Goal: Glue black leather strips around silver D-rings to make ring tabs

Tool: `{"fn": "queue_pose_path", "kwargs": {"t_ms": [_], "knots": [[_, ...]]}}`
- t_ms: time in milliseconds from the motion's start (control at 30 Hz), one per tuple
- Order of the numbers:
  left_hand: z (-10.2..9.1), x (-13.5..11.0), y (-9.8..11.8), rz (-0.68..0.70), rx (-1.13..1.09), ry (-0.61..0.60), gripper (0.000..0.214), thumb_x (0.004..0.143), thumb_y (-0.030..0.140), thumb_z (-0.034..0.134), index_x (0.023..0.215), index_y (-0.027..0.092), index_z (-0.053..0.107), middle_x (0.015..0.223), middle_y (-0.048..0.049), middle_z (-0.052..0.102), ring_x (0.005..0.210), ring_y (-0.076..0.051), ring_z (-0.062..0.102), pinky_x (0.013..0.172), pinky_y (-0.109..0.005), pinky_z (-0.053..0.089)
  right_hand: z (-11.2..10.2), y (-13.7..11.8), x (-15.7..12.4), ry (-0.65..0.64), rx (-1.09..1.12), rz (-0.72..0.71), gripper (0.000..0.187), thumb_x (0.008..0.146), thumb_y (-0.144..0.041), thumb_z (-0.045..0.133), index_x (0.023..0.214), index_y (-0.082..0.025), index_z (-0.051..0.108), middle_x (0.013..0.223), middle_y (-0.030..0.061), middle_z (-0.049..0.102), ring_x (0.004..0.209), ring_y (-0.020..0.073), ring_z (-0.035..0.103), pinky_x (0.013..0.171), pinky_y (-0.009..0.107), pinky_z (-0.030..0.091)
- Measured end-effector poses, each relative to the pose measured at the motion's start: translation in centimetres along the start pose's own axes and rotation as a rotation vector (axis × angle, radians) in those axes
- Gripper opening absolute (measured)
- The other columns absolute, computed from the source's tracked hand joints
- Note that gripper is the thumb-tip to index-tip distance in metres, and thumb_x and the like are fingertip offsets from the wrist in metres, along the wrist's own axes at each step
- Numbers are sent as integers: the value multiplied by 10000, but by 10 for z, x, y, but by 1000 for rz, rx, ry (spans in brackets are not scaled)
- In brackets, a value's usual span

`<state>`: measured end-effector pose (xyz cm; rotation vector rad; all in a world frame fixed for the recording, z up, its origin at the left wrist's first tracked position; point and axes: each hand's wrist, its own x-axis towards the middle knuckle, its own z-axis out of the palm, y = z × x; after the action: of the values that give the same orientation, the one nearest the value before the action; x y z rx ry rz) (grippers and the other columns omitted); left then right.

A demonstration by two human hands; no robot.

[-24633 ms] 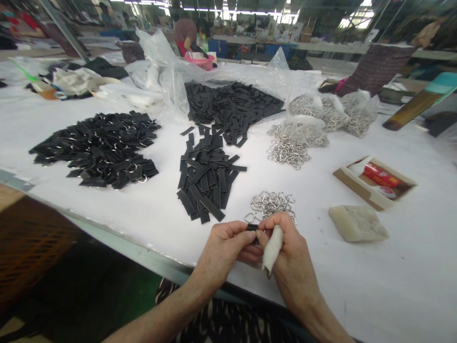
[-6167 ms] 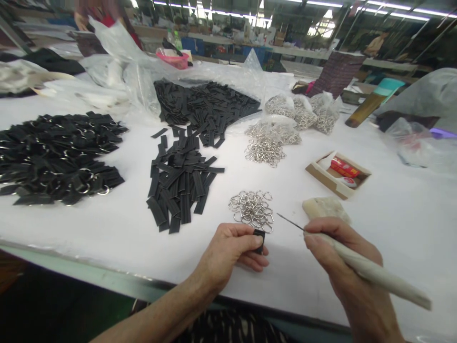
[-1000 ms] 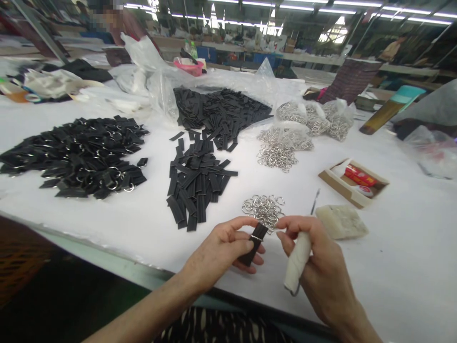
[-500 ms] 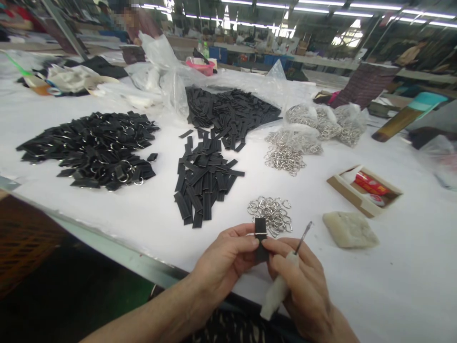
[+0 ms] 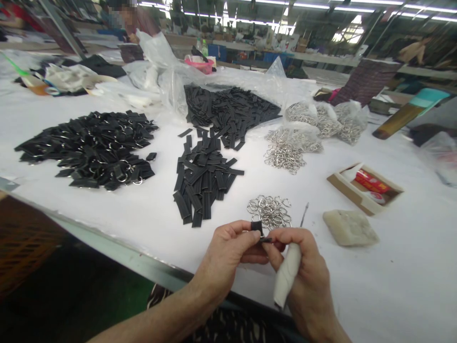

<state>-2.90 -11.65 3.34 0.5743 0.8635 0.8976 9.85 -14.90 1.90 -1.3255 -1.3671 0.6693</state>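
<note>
Between the fingertips of my left hand (image 5: 228, 252) is a short black strip (image 5: 256, 227), bent over, with a bit of metal ring showing at its fold. My right hand (image 5: 307, 271) pinches the strip's other end with thumb and forefinger. That same hand also carries a brush-like tool with a pale wrapped handle (image 5: 287, 274), its thin metal tip pointing up and away. Just beyond my fingers lies a small heap of metal D-rings (image 5: 269, 209). Farther left, loose black strips (image 5: 205, 174) are piled on the white table (image 5: 143, 221).
At left is a mound of black strips folded on rings (image 5: 89, 147). Bagged rings (image 5: 303, 138) and a big strip pile (image 5: 232, 112) lie behind. On the right are a cardboard box with a red tube (image 5: 366, 188), a pale block (image 5: 350, 227) and a bottle (image 5: 410, 114).
The black strip stood flat and upright with the ring across it; now it is bent over between my fingers. My right hand has turned, swinging the tool's handle more upright.
</note>
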Motion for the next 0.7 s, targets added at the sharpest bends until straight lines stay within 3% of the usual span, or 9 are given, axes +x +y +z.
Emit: {"fn": "queue_pose_path", "kwargs": {"t_ms": [167,333,700], "knots": [[-2,-5,-2,65,82,-50,171,844,289,591,858,129,651,814,-77,720,701,-160,668,794,-342,512,-2,-6,9,-82,-11,214,113,789,-228,600,837,-241,498,691,-35,586,579,110,545,490,200,441],[-3,-7,-2,56,143,-54,151,778,200,658,909,125,663,830,-79,720,775,-171,655,794,-303,490,-4,-15,17,-166,-3,361,121,770,-239,585,783,-232,465,666,-47,573,550,104,517,492,206,414],[-6,-6,-3,38,141,-17,114,818,217,595,848,123,651,791,-73,722,725,-173,668,797,-337,511,-1,-16,17,-153,71,414,116,777,-249,599,818,-228,493,621,-65,550,502,92,509,456,196,396]]}}
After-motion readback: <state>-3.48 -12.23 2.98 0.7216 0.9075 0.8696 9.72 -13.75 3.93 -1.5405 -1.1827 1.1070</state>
